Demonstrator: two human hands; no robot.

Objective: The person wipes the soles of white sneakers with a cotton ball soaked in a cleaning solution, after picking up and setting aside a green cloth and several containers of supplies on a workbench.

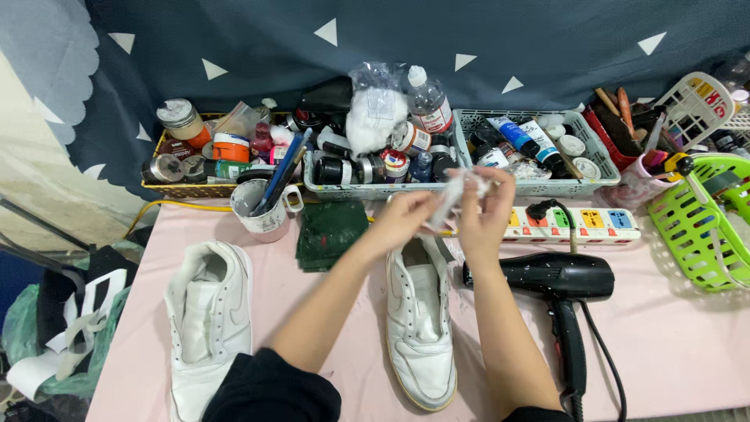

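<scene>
Both my hands are raised above a white sneaker (420, 328) that lies on the pink table (672, 344). My left hand (405, 219) and my right hand (486, 212) together pinch a small crumpled white wad (459, 191), probably tissue or cotton, held between their fingertips. A second white sneaker (209, 320) lies to the left, apart from my hands.
A black hair dryer (564, 291) lies right of the sneaker, plugged into a power strip (590, 223). A mug of brushes (267, 205), a dark green cloth (330, 234), baskets of paint bottles (391, 156) and a green basket (707, 227) line the back and right.
</scene>
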